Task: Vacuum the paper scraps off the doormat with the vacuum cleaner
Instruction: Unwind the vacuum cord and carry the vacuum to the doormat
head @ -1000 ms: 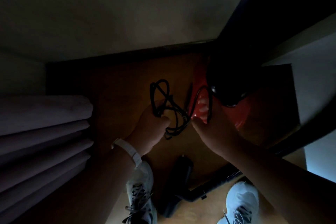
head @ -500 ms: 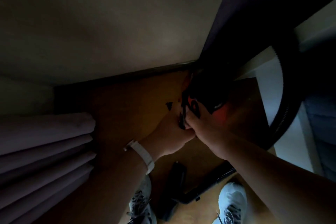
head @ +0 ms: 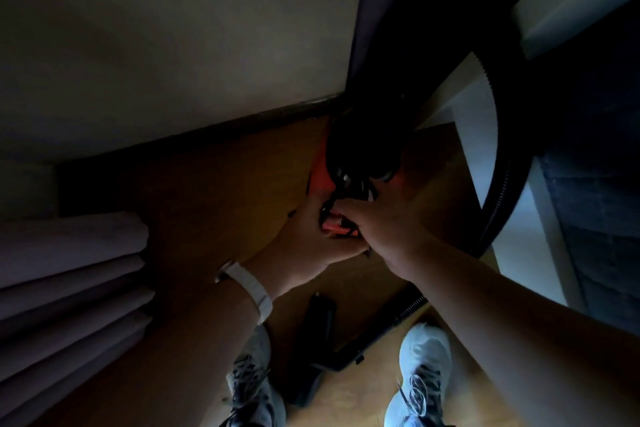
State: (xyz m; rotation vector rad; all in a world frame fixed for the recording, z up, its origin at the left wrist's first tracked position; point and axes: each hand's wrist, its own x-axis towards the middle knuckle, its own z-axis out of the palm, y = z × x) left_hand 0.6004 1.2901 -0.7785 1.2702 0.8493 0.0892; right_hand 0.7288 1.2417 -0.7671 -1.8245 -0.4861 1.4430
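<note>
A red and black vacuum cleaner (head: 363, 149) stands on the wooden floor in a dim corner. Its ribbed black hose (head: 502, 156) arcs up on the right and comes back down to the black wand and floor nozzle (head: 320, 333) lying between my shoes. My left hand (head: 304, 253) and my right hand (head: 381, 229) meet just in front of the vacuum's red body. Both have curled fingers around the black power cord (head: 334, 203), which is mostly hidden inside them. No doormat or paper scraps are in view.
Pale curtain folds (head: 69, 270) hang at the left. A plain wall (head: 173, 45) with a dark skirting closes the back. A white frame (head: 481, 135) and dark furniture stand on the right. My white shoes (head: 424, 374) are at the bottom.
The loose loops of cord that hung from my left hand a second ago are gathered in. Both hands have moved together, up against the vacuum's body.
</note>
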